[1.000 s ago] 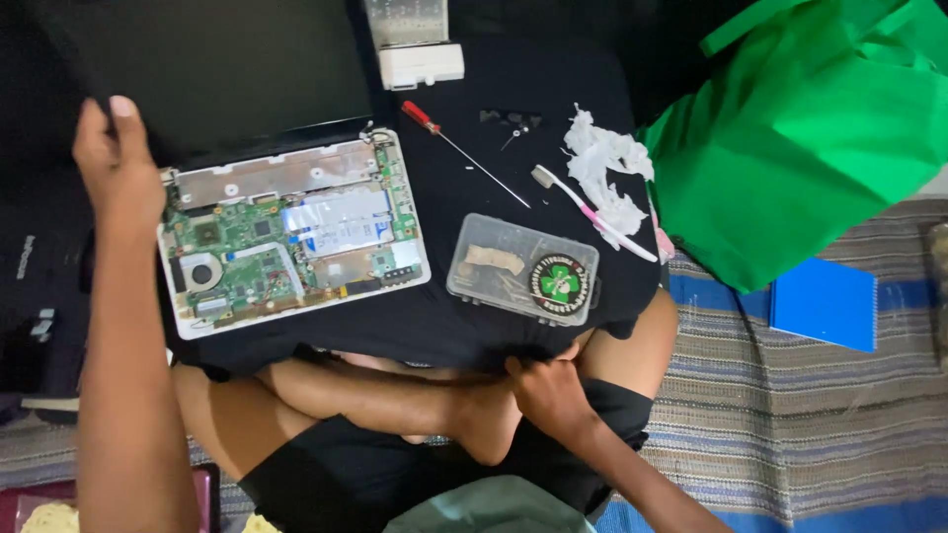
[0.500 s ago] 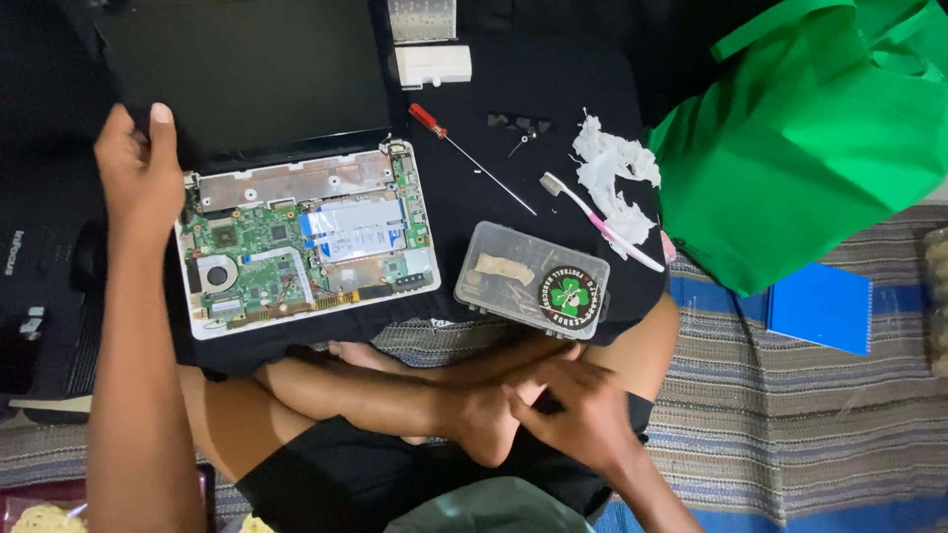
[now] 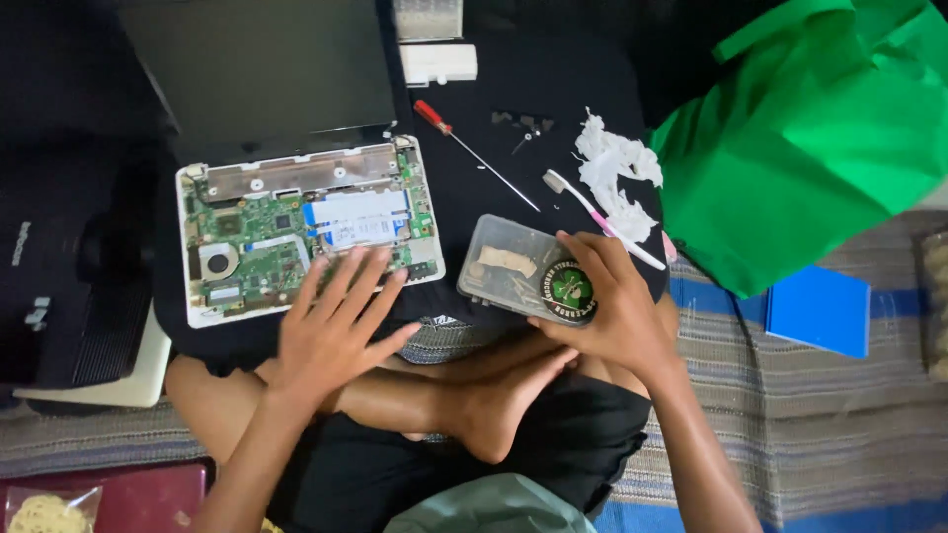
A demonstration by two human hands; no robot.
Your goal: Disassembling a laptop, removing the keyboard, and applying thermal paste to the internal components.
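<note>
Presently left hand (image 3: 331,331) flat, fingers spread wide, resting on lower edge of opened laptop base (image 3: 306,227), circuit board exposed, holding nothing. Right hand (image 3: 612,306) curled around near end of clear plastic box (image 3: 513,268), thumb side beside round green-and-black tin (image 3: 571,289) inside it. Box sits on black cloth (image 3: 553,89) over lap, just right of laptop. Red-handled screwdriver (image 3: 474,153), pink toothbrush (image 3: 602,219), crumpled white tissue (image 3: 614,168) lie beyond box. Green bag (image 3: 800,138) at right.
</note>
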